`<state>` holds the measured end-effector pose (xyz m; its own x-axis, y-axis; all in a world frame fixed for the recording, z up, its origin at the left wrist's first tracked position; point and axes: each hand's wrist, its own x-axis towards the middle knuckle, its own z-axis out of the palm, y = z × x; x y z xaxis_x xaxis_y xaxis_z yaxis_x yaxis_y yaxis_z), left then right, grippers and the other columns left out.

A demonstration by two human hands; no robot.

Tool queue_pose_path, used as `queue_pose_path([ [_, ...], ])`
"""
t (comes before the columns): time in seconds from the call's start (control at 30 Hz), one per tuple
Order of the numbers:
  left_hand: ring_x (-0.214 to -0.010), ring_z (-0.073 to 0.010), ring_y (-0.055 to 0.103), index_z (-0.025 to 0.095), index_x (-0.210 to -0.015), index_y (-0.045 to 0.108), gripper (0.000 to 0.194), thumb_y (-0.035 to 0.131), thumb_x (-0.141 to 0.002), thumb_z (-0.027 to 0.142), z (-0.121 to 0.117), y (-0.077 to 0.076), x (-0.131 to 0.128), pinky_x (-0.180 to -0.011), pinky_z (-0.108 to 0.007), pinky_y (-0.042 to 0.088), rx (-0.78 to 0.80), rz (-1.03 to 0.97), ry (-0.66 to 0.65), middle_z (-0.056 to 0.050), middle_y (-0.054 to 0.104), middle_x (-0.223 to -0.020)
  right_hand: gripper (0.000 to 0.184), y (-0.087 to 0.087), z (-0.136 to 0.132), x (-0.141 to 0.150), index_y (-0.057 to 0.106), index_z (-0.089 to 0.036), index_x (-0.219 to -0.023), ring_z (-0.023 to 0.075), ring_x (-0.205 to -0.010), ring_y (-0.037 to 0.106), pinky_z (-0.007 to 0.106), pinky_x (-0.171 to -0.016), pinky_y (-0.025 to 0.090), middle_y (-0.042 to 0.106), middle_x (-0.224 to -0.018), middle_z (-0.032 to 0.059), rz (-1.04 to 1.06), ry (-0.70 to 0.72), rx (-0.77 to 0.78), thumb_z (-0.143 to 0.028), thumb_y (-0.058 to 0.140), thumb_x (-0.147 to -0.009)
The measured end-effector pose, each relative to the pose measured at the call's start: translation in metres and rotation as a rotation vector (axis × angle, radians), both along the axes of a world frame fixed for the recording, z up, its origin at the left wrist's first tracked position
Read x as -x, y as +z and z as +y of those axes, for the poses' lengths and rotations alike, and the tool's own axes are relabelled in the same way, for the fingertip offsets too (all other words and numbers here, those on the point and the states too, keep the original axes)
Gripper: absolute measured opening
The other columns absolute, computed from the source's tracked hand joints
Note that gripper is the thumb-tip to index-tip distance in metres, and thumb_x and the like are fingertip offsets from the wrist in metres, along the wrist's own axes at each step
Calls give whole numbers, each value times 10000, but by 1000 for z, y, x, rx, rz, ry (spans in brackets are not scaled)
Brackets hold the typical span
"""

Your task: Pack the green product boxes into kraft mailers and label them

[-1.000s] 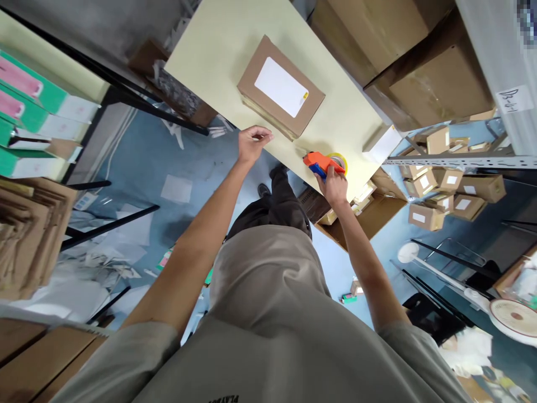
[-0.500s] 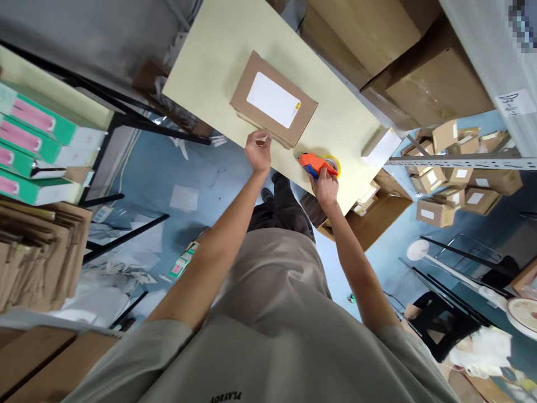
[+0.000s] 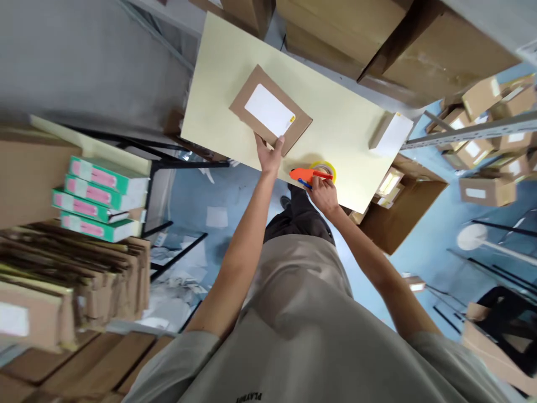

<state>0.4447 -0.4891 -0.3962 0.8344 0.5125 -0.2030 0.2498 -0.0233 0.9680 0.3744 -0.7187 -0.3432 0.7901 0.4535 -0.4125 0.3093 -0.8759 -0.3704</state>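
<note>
A small cardboard box (image 3: 244, 102) with a white label (image 3: 268, 111) on top lies at an angle on the cream tabletop (image 3: 210, 84). My left hand (image 3: 271, 155) grips its near edge, the thumb on top and the other fingers along the side, partly hidden. To the right, an orange tape dispenser (image 3: 301, 174) with a blue part and a yellow-rimmed tape roll (image 3: 329, 166) rests at the table's near edge. The fingers of my right hand (image 3: 323, 195) are closed around its handle.
A white box (image 3: 390, 134) stands at the table's right end, with an open carton (image 3: 405, 215) below. Large cartons (image 3: 335, 33) line the back. On the left are green-and-pink boxes (image 3: 98, 193) and flattened cardboard (image 3: 121, 280). A metal shelf beam (image 3: 474, 133) juts in at right.
My left hand has moved from just off the box's near side to gripping its edge. My right hand remains at the tape dispenser, which has turned slightly. The camera view has shifted.
</note>
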Motion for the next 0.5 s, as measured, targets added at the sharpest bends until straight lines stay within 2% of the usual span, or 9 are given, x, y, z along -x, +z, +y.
queue_pose_path([
  [0.13,-1496,-289,644,332,-1672,444,943,874,-901,664,55,3,5,-1291,-516,521,70,21,-251,-132,629,-1630,474,3,42,15,601,-15,-1439,388,-1157,719,522,-1116,490,760,-1247,297,8,133,-14,-379,441,-1181],
  [0.23,-1517,-318,634,362,-1642,493,1026,915,-795,757,72,5,5,-1289,-507,527,121,15,-351,-104,659,-1605,473,10,53,22,584,10,-1426,376,-1141,714,491,-1067,496,763,-1197,292,-6,135,39,-354,387,-1196],
  [0.33,-1532,-326,623,384,-1653,487,1055,910,-775,787,73,2,6,-1315,-533,499,144,21,-367,-94,661,-1612,474,17,31,29,601,8,-1395,364,-1116,722,463,-1040,494,763,-1194,296,-13,133,105,-357,370,-1201],
  [0.5,-1604,-324,549,392,-1700,417,1088,873,-800,799,74,-3,8,-1354,-563,438,133,33,-396,-97,591,-1691,558,23,-46,29,591,18,-1402,364,-1024,739,464,-1005,504,780,-1131,276,-43,42,208,-455,376,-1198],
])
